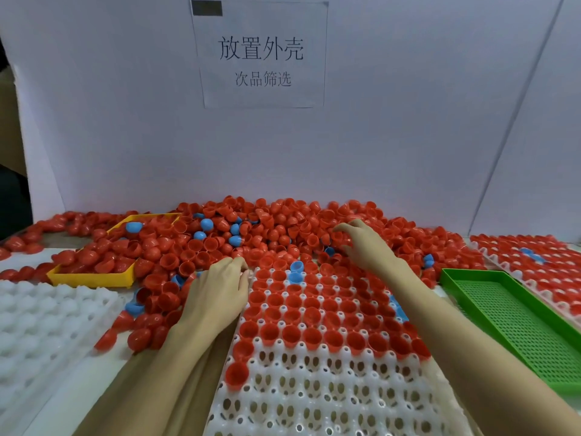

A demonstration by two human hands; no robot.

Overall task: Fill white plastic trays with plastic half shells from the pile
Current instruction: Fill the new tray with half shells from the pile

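Note:
A big pile of red half shells [283,221], with a few blue ones [206,224] mixed in, lies along the back wall. The white tray [314,388] in front of me has red shells in its far rows and bare cups near me. My left hand [217,291] lies at the tray's far left edge, fingers bent down together; what they hold is hidden. My right hand [361,243] reaches into the pile beyond the tray, thumb and fingers curled round a red half shell [338,237].
A yellow tray [91,278] half buried in shells sits at the left. An empty white tray [47,316] lies in front of it. A green perforated tray [509,313] lies at the right, with a filled white tray [534,262] behind it. A paper sign [261,55] hangs on the wall.

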